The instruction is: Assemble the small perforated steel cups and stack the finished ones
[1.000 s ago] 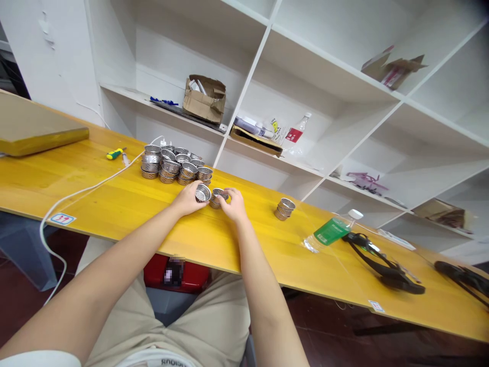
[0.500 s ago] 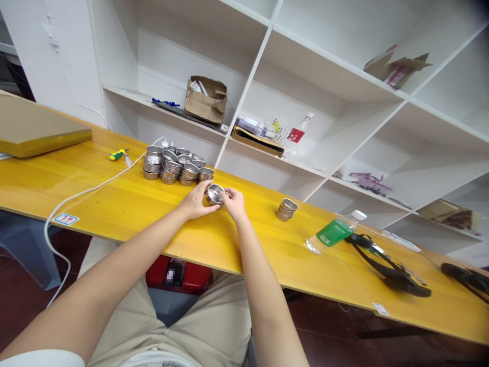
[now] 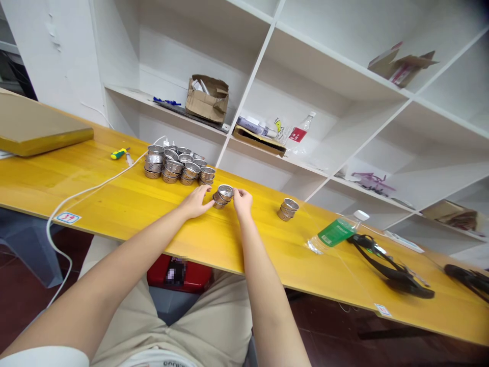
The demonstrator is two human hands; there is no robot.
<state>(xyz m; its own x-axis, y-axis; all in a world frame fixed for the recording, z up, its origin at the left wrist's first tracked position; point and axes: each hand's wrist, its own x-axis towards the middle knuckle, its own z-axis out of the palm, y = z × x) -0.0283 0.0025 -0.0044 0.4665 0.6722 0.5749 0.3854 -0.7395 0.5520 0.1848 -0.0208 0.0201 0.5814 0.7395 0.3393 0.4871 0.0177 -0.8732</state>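
A small perforated metal strainer cup sits slightly tilted on top of another in a short stack on the table. Fingers of my right hand pinch its right rim. On the other side my left hand is open, thumb and fingers apart, close to the stack's left side. Several stacks of the same cups stand in a tight group behind my left hand. A separate small stack stands to the right of my right hand.
A bottle with a green label leans on the right side of the yellow table, beside a black strap. A white cable crosses the left, near a screwdriver and a flat box. White shelves rise behind.
The strainer cup has moved right, from between both hands onto a stack now showing beneath it. My left hand has let go and opened; my right hand stays at the rim.
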